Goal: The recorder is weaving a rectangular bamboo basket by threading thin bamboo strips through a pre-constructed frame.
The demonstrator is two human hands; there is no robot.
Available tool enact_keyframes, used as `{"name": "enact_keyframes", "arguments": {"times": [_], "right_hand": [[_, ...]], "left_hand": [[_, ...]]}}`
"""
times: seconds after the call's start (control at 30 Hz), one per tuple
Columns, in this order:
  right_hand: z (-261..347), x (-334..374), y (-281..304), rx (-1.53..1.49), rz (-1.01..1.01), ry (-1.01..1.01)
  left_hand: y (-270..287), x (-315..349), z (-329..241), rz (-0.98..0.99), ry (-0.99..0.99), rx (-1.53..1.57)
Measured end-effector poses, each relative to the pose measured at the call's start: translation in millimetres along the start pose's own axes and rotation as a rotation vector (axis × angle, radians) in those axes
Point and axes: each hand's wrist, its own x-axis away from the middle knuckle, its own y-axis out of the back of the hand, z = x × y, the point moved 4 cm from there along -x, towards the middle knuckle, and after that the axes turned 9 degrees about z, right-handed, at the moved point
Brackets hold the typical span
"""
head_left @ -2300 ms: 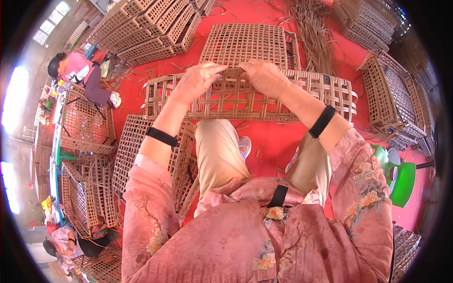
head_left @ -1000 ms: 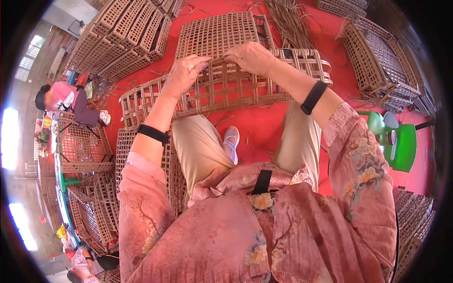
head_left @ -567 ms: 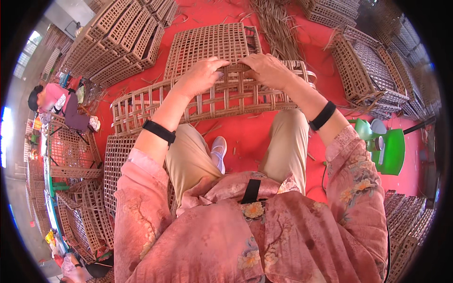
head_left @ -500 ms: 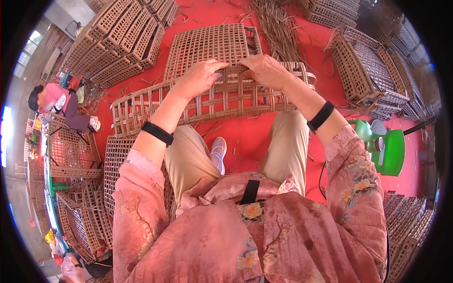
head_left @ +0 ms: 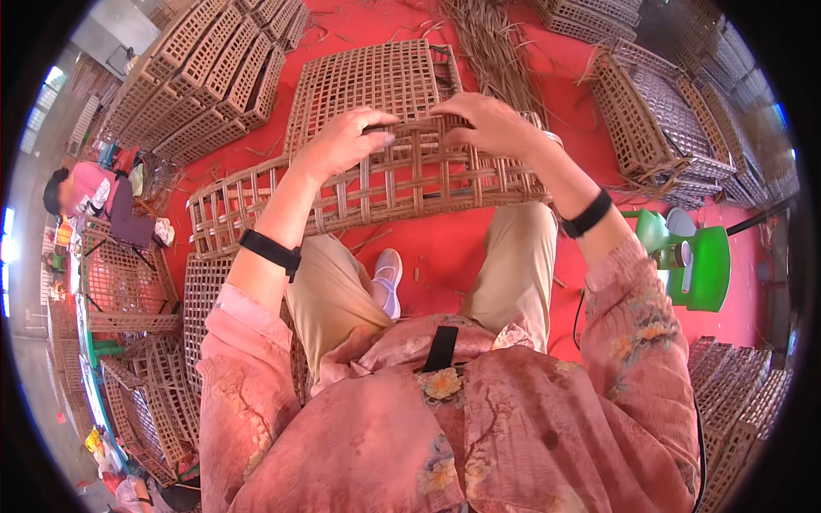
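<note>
LH [head_left: 346,145], RH [head_left: 489,128] fingers ½-open at basket [head_left: 417,171].

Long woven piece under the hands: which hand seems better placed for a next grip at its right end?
Probably the right hand: it is nearer that end of the woven piece, with thumb and fingers parted. The left hand, farther left, would likely have to reach past the right one.

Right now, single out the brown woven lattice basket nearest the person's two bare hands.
The long, curved brown woven basket ahead of the knees: left hand and right hand are at its upper rim; the other baskets sit farther off.
</note>
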Motion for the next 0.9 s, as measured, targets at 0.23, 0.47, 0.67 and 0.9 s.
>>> {"name": "enact_keyframes", "arguments": {"times": [0.23, 0.47, 0.67, 0.9], "right_hand": [[0.4, 30.3, 1.9, 0.143, -0.059, -0.144], [26.3, 42.2, -20.2, 0.363, -0.337, 0.003], [11.6, 35.8, -23.0, 0.298, -0.194, -0.076], [11.3, 96.6, 3.1, 0.313, -0.317, -0.124]], "left_hand": [[-38.6, -42.7, -34.7, 0.114, -0.169, -0.077], [-40.6, -19.9, -30.2, 0.120, -0.012, -0.048], [-34.5, -26.4, -25.8, 0.281, 0.144, 0.196], [-46.7, -36.4, -33.9, 0.315, -0.116, 0.406]]}}
